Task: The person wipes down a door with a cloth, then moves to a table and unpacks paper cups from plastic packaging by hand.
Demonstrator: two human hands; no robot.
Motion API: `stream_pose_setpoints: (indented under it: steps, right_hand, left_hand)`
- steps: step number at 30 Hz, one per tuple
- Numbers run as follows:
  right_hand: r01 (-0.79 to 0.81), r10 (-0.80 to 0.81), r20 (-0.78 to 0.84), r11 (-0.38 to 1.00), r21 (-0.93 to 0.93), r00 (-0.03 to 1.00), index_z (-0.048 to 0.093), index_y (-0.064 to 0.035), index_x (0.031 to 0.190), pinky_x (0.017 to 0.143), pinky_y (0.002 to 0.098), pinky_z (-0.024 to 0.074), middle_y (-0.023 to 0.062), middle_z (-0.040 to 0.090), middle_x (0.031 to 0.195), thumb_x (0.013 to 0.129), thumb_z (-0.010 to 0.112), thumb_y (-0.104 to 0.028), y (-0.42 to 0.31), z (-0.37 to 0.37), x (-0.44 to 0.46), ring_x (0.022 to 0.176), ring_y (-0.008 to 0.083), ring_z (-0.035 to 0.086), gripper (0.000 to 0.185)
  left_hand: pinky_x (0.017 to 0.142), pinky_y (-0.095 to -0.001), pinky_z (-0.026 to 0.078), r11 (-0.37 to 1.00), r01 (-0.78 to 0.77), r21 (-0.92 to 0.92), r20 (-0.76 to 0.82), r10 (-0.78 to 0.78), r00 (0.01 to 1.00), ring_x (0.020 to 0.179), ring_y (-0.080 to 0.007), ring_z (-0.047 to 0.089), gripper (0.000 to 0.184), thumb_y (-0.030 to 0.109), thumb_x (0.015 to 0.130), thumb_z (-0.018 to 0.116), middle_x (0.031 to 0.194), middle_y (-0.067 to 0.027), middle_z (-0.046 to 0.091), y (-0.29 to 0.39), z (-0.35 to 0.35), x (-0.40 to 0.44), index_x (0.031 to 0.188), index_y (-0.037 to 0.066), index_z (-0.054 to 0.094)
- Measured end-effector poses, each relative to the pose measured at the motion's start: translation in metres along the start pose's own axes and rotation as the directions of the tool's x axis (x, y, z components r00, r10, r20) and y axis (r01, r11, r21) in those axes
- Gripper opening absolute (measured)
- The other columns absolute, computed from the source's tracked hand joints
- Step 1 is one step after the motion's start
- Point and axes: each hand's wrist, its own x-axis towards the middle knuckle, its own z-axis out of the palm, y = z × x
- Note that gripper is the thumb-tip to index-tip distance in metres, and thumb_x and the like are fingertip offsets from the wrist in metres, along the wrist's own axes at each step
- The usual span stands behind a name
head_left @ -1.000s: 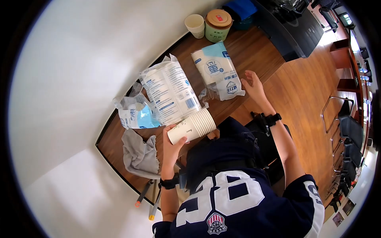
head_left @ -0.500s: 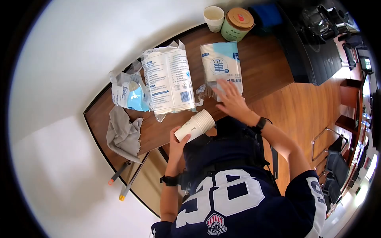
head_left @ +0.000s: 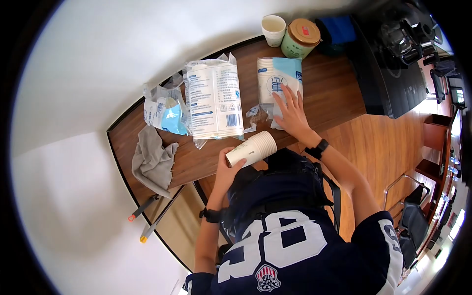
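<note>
My left hand [head_left: 230, 167] is closed around the base end of a stack of paper cups [head_left: 256, 149], tilted over the table's front edge with the rims pointing up and right. My right hand [head_left: 294, 113] lies with fingers spread on a clear-and-blue plastic pack of paper cups [head_left: 273, 83]. Left of that pack is a larger wrapped pack of paper cups [head_left: 215, 101], printed with text and a barcode. A crumpled plastic wrapper [head_left: 167, 115] with a blue patch lies beside it.
A grey cloth [head_left: 152, 162] hangs at the table's [head_left: 330, 91] left front edge. A single paper cup [head_left: 273, 30] and a green tub with a brown lid [head_left: 300, 38] stand at the back. A black machine [head_left: 388, 73] is at the right. Plastic scraps [head_left: 253, 117] lie between the packs.
My right hand has come forward onto the smaller pack. My left hand has lifted the cup stack slightly and moved it right. The whole view has shifted a little.
</note>
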Motion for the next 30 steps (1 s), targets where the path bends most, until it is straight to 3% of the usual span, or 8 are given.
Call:
stream_pose_setpoints:
  steps: [3, 6, 8, 14, 17, 22, 28, 30]
  right_hand:
    - [0.073, -0.064, 0.126, 0.995, -0.064, 0.99, 0.036, -0.0098, 0.135, 0.107, 0.0499, 0.0215, 0.017, 0.027, 0.143, 0.076, 0.059, -0.014, -0.016, 0.004, -0.014, 0.133, 0.0299, 0.026, 0.063]
    - [0.243, -0.207, 0.15, 0.927, -0.285, 0.967, 0.035, -0.0065, 0.136, 0.108, 0.0448, 0.0213, 0.0164, 0.025, 0.145, 0.08, 0.054, -0.017, -0.021, 0.044, -0.025, 0.135, 0.0273, 0.025, 0.06]
    - [0.209, -0.182, 0.118, 0.937, -0.279, 0.976, 0.04, -0.0038, 0.131, 0.109, 0.0408, 0.0215, 0.0156, 0.024, 0.146, 0.081, 0.05, -0.015, -0.03, 0.045, -0.011, 0.134, 0.0256, 0.026, 0.052]
    - [0.207, -0.207, 0.021, 0.957, -0.202, 0.978, 0.048, -0.0049, 0.122, 0.107, 0.0422, 0.0267, 0.0157, 0.027, 0.145, 0.078, 0.05, -0.006, -0.029, 0.048, 0.012, 0.131, 0.0278, 0.032, 0.044]
    - [0.188, -0.188, 0.011, 0.969, -0.159, 0.982, 0.052, -0.0073, 0.115, 0.106, 0.0425, 0.028, 0.0158, 0.029, 0.143, 0.078, 0.053, -0.008, -0.02, 0.035, 0.01, 0.129, 0.0288, 0.033, 0.037]
    - [0.04, -0.054, -0.119, 0.992, -0.118, 0.991, 0.053, -0.0062, 0.1, 0.101, 0.0457, 0.0318, 0.0141, 0.038, 0.135, 0.075, 0.058, -0.004, 0.003, -0.004, -0.008, 0.12, 0.0332, 0.039, 0.026]
    - [0.076, -0.079, 0.028, 0.992, 0.105, 0.996, 0.053, -0.0056, 0.097, 0.096, 0.0451, 0.0328, 0.0145, 0.041, 0.129, 0.071, 0.062, -0.005, 0.0, -0.019, -0.041, 0.116, 0.0351, 0.04, 0.028]
    - [0.107, -0.11, 0.045, 0.992, 0.064, 0.993, 0.053, -0.0057, 0.097, 0.102, 0.0431, 0.0295, 0.015, 0.038, 0.134, 0.072, 0.062, -0.01, -0.017, -0.003, -0.036, 0.122, 0.0317, 0.037, 0.027]
  left_hand:
    - [0.087, -0.0284, 0.043, 1.0, 0.006, -0.01, 0.019, -0.005, 1.0, 0.101, -0.0163, 0.051, 0.054, 0.01, 0.076, 0.073, 0.109, -0.0083, 0.051, -0.009, 0.002, 0.01, 0.119, 0.004, 0.041]
    - [0.088, -0.0285, 0.043, 0.999, -0.006, -0.043, -0.011, 0.006, 1.0, 0.103, -0.0167, 0.05, 0.054, 0.008, 0.076, 0.072, 0.111, -0.0082, 0.049, -0.041, -0.007, 0.018, 0.118, 0.005, 0.039]
    - [0.09, -0.0288, 0.042, 0.99, -0.001, -0.143, -0.047, -0.005, 0.999, 0.105, -0.0171, 0.049, 0.053, 0.007, 0.076, 0.071, 0.112, -0.0083, 0.048, -0.053, -0.012, 0.019, 0.117, 0.006, 0.038]
    - [0.092, -0.0317, 0.042, 0.995, -0.048, -0.092, -0.03, 0.045, 0.999, 0.108, -0.0196, 0.048, 0.057, 0.005, 0.075, 0.071, 0.114, -0.0107, 0.048, -0.053, -0.024, 0.017, 0.119, 0.005, 0.036]
    - [0.095, -0.0345, 0.04, 0.947, -0.185, 0.261, 0.007, 0.19, 0.982, 0.111, -0.0243, 0.048, 0.062, 0.007, 0.073, 0.072, 0.118, -0.0147, 0.048, -0.051, -0.034, 0.022, 0.123, 0.001, 0.036]
    - [0.098, -0.0408, 0.036, 0.771, -0.252, 0.585, 0.156, 0.199, 0.968, 0.114, -0.0355, 0.045, 0.065, 0.019, 0.073, 0.07, 0.121, -0.0215, 0.047, -0.045, -0.043, 0.026, 0.127, -0.001, 0.04]
    - [0.094, -0.0439, 0.038, 0.557, -0.392, 0.732, 0.311, 0.24, 0.92, 0.109, -0.0401, 0.045, 0.068, 0.019, 0.072, 0.069, 0.118, -0.0226, 0.047, -0.025, -0.032, 0.022, 0.13, 0.002, 0.038]
    - [0.093, -0.0442, 0.038, 0.491, -0.437, 0.754, 0.356, 0.254, 0.899, 0.109, -0.041, 0.045, 0.068, 0.018, 0.072, 0.068, 0.118, -0.0226, 0.047, -0.021, -0.03, 0.025, 0.131, 0.003, 0.038]
